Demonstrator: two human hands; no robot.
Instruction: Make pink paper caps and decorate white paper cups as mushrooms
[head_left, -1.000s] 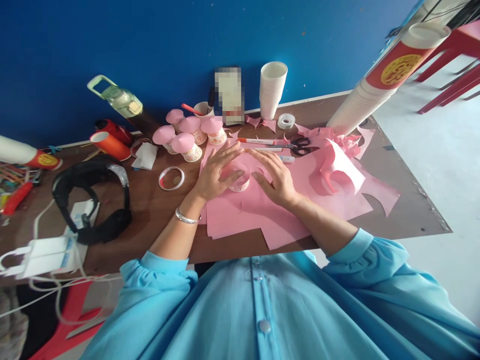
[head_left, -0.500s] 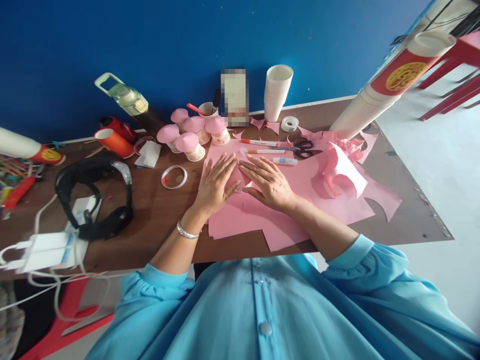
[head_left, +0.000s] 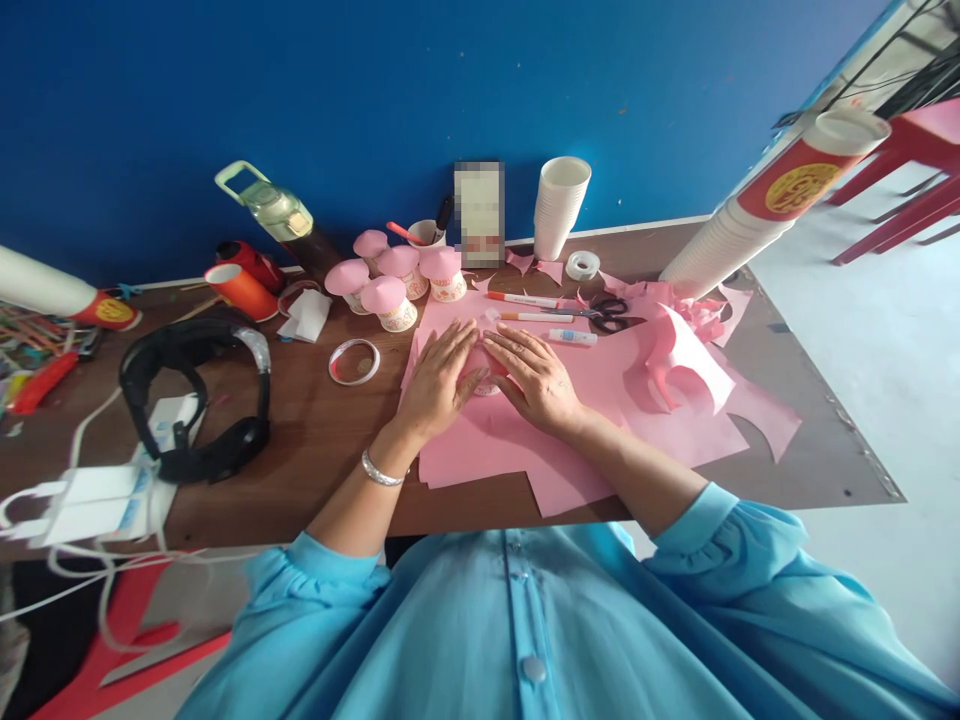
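My left hand [head_left: 441,385] and my right hand [head_left: 543,382] rest on either side of a small pink paper cone [head_left: 490,358], fingers stretched out and palms slanting inward. The cone sits on a white paper cup [head_left: 487,388], mostly hidden between my hands; only a bit of its patterned rim shows. Both stand on pink paper sheets [head_left: 480,450]. Several finished-looking cups with pink cone tops [head_left: 384,296] stand just beyond my left hand. Past my right fingertips lie a glue stick [head_left: 573,338], two orange-and-white markers [head_left: 523,299] and black-handled scissors [head_left: 609,315].
White paper cups [head_left: 562,205] stand stacked by the blue wall; a longer stack [head_left: 720,240] leans at right. Pink scraps [head_left: 686,360] lie on the right. A tape roll [head_left: 355,362], black headset [head_left: 196,400], bottle [head_left: 281,215] and power strip with cables [head_left: 90,500] occupy the left.
The camera view has tilted slightly, so the scene sits a little lower. My hands stay around the cone, with slightly more of it and the cup showing between them.
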